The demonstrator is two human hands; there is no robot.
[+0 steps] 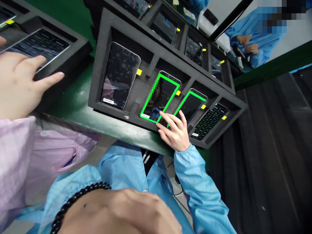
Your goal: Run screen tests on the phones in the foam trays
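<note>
My right hand [175,131], in a blue sleeve, is spread over the front edge of a black foam tray [97,68]. Its fingertips are at the lower end of a phone [165,94] with a green border on its screen, and the hand partly covers a second green-bordered phone [192,100]. Nothing is gripped in it. Close to the camera, my left hand [122,211] shows as a blurred back of the hand, with a black beaded bracelet at the wrist; its fingers are out of sight. A dark-screened phone [120,74] lies left in the tray, and a phone with a grid of green marks [211,120] lies right.
A co-worker's hand [21,78] with a pink sleeve rests over a phone [56,45] in another tray at left. Behind stands a further tray of phones [163,27]. Dark stacked trays [263,146] are at right. Another person in blue [268,39] sits beyond.
</note>
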